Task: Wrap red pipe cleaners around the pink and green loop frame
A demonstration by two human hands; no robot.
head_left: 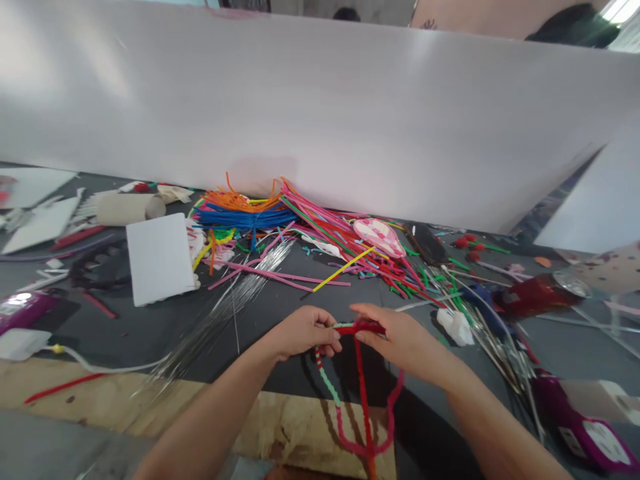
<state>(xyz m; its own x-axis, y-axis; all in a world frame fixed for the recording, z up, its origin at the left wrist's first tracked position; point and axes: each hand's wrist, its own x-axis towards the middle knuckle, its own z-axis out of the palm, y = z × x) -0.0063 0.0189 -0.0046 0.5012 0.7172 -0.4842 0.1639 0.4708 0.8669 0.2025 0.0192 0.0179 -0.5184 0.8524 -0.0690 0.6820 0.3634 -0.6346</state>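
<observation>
Both hands hold a frame of bent pipe cleaners (363, 393) above the table's near edge. It has a red upright in the middle and a wavy loop of mint green and pink around it. My left hand (313, 331) pinches the top of the loop at its left side, next to red and mint bands. My right hand (395, 337) is closed on the red top bar, right of where the upright meets it. The bar's right end is hidden by the fingers. The lower end of the frame runs out of the bottom of the view.
Bundles of blue pipe cleaners (245, 217) and pink pipe cleaners (320, 217) lie beyond my hands, against a white partition (300, 100). A white square card (160, 260) is at left. A red can (543, 295) lies at right, near thin rods and a purple-cased object (585, 427).
</observation>
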